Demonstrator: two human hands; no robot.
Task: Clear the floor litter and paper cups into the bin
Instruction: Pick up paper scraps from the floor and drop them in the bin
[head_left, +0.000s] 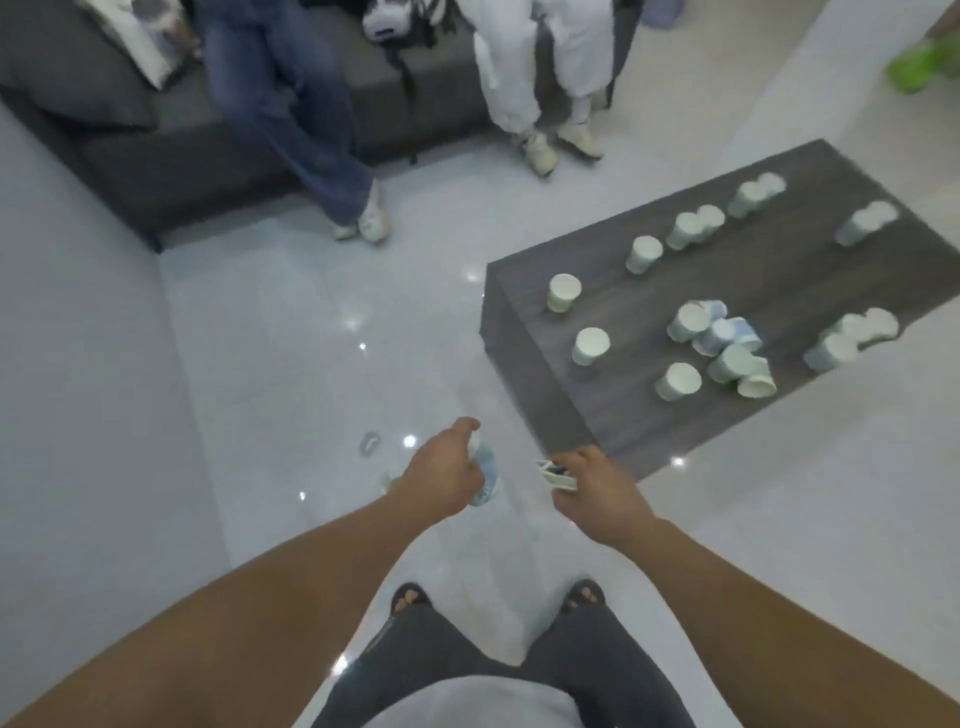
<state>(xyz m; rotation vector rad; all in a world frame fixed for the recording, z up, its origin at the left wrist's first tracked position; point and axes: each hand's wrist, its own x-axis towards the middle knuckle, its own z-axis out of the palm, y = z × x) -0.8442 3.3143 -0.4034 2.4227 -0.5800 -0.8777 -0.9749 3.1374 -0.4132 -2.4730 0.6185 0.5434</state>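
Observation:
My left hand (441, 475) grips a crumpled blue-and-white piece of litter (485, 478) above the white floor. Beside it, my right hand (597, 493) holds a small flat white scrap (556, 475) at its fingertips. Two small bits of litter lie on the floor to the left: a pale blue ring-shaped piece (370, 443) and a whitish scrap (387, 480). Several paper cups stand upside down on the low dark table (535, 384), among them one (563, 292) near its left end and a tumbled cluster (724, 345) in its middle. No bin is in view.
A grey sofa (130, 156) runs along the back, with two seated people whose legs and shoes (363, 223) reach onto the floor. A pale wall (78, 389) stands close on the left. My own feet (410, 595) are below my hands.

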